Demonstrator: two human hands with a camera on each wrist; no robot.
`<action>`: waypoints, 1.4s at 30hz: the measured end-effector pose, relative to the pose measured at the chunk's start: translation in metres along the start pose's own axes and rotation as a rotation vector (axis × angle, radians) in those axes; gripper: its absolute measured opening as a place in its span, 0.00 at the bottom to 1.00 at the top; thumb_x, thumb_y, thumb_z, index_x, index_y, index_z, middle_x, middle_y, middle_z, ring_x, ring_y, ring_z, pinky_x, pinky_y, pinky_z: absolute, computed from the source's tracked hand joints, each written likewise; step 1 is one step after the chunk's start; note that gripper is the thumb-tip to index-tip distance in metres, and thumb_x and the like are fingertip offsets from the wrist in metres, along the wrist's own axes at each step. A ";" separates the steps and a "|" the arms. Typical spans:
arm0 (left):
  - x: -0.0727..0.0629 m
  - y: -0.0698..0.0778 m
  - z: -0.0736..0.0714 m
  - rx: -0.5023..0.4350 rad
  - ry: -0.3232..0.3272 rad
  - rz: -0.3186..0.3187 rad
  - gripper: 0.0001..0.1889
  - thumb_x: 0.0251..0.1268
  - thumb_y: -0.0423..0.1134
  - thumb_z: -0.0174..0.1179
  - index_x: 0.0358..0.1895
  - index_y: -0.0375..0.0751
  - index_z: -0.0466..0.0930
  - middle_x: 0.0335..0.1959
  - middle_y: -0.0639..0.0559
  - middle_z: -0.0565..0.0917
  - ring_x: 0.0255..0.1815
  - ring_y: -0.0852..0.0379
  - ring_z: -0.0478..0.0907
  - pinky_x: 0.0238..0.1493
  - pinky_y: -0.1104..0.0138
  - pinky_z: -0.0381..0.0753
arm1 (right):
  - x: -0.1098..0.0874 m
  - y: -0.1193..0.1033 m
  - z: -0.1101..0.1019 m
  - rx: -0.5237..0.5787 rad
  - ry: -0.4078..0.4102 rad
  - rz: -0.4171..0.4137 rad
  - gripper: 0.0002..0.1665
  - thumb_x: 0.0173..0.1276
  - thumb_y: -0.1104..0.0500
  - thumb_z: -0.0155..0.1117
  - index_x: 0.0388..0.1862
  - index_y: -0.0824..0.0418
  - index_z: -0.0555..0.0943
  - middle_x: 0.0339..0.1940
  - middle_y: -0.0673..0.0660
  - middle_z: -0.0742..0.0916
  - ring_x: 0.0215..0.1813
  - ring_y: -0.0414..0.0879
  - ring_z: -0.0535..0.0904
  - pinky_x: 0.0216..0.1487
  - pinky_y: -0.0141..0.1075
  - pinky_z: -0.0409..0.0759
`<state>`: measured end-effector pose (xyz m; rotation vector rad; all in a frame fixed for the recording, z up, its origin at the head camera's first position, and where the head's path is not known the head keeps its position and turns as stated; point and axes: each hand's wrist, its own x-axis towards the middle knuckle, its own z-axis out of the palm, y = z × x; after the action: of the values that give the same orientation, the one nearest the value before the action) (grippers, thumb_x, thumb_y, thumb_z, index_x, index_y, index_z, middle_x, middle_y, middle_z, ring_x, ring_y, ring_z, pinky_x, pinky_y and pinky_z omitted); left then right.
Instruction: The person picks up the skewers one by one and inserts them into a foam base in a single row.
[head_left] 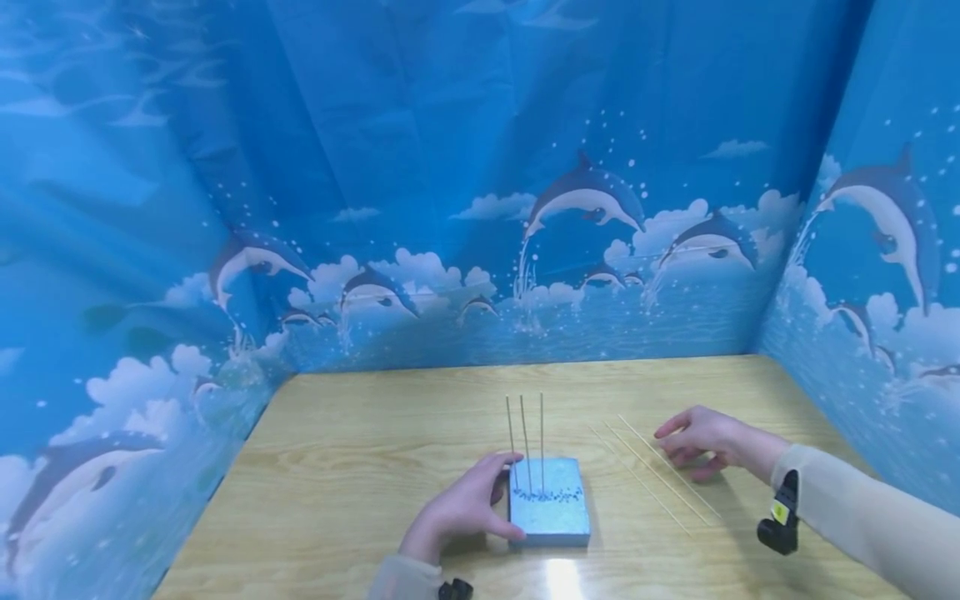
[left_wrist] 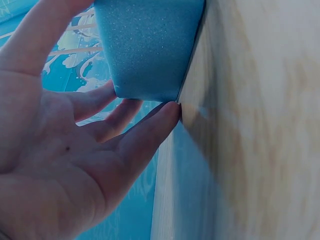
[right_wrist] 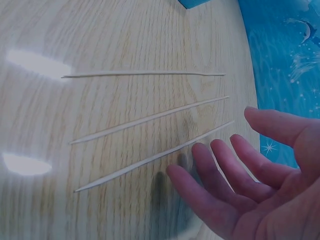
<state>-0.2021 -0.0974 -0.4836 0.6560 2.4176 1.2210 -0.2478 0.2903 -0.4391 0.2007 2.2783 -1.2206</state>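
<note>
Item: one blue block (head_left: 551, 523), flat and square-edged, lying on the table near the person, a band of dark specks (head_left: 564, 496) running across its top.

Item: three standing sticks (head_left: 525, 442), thin and upright or nearly so, set in the left half of that band, side by side and apart from one another.

Item: three loose sticks (right_wrist: 150, 119), pale and slender, lying on the table to the right of the block. They slant the same general way, none touching another.

Item: left hand (head_left: 465, 507), at the block's left side. Thumb at the near corner, fingers at the far one — the block is gripped between them.

Item: right hand (head_left: 705, 440), beside the outermost loose stick, palm empty. Fingers slightly bent and spread, thumb apart from them, nothing between; whether a fingertip touches the stick I cannot tell.

Item: pale sleeves (head_left: 862, 517), on both arms, a black device (head_left: 782, 517) strapped at the right wrist.

Item: wooden table (head_left: 360, 467), light-grained, glossy where lamplight catches it.

Item: blue backdrop (head_left: 420, 167), hung on three sides — leaping dolphins, clouds and sea.
</note>
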 end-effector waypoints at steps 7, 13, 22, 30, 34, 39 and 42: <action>-0.001 0.001 0.000 -0.002 0.003 -0.001 0.57 0.34 0.44 0.82 0.74 0.42 0.60 0.71 0.43 0.68 0.65 0.45 0.73 0.66 0.59 0.78 | 0.005 0.003 -0.003 -0.012 -0.015 0.057 0.25 0.68 0.59 0.64 0.61 0.70 0.75 0.39 0.57 0.87 0.39 0.47 0.83 0.39 0.45 0.88; -0.001 0.002 -0.001 0.004 0.002 -0.011 0.57 0.34 0.45 0.82 0.74 0.43 0.60 0.70 0.45 0.69 0.64 0.47 0.74 0.66 0.59 0.78 | 0.008 0.006 -0.002 -0.041 -0.010 0.062 0.22 0.67 0.59 0.65 0.56 0.69 0.78 0.37 0.56 0.86 0.38 0.47 0.83 0.39 0.44 0.88; 0.001 0.001 -0.001 0.014 -0.009 -0.023 0.57 0.35 0.47 0.81 0.75 0.44 0.59 0.72 0.46 0.68 0.68 0.47 0.72 0.68 0.58 0.76 | 0.015 0.011 0.000 -0.075 0.040 0.099 0.18 0.63 0.60 0.69 0.50 0.67 0.81 0.33 0.55 0.85 0.33 0.46 0.82 0.36 0.43 0.88; 0.002 0.000 -0.001 -0.002 -0.004 -0.022 0.57 0.35 0.46 0.81 0.75 0.45 0.60 0.72 0.46 0.67 0.70 0.47 0.70 0.70 0.59 0.74 | 0.016 0.004 0.000 -0.117 0.051 0.112 0.13 0.62 0.61 0.70 0.44 0.64 0.83 0.30 0.54 0.84 0.31 0.45 0.81 0.34 0.41 0.88; 0.001 0.001 0.001 -0.003 0.001 -0.044 0.57 0.34 0.47 0.81 0.75 0.46 0.60 0.73 0.47 0.67 0.70 0.48 0.70 0.70 0.59 0.74 | 0.014 0.003 0.000 -0.128 0.059 0.095 0.12 0.61 0.62 0.70 0.44 0.65 0.83 0.28 0.54 0.84 0.29 0.45 0.81 0.33 0.41 0.88; 0.001 0.002 0.001 -0.015 -0.003 -0.044 0.57 0.33 0.46 0.82 0.74 0.45 0.60 0.73 0.46 0.67 0.71 0.47 0.69 0.70 0.58 0.73 | 0.013 0.004 0.005 -0.125 0.077 0.065 0.13 0.59 0.64 0.72 0.43 0.66 0.83 0.27 0.53 0.85 0.28 0.45 0.81 0.31 0.40 0.87; 0.000 0.003 0.000 -0.014 -0.004 -0.025 0.57 0.33 0.44 0.82 0.74 0.44 0.60 0.73 0.45 0.67 0.71 0.45 0.68 0.70 0.58 0.73 | 0.014 0.005 0.008 -0.114 0.095 0.062 0.14 0.57 0.64 0.74 0.42 0.66 0.83 0.25 0.53 0.85 0.26 0.44 0.81 0.30 0.39 0.87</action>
<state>-0.2013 -0.0953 -0.4810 0.6218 2.4044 1.2240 -0.2543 0.2849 -0.4541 0.2904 2.3970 -1.0676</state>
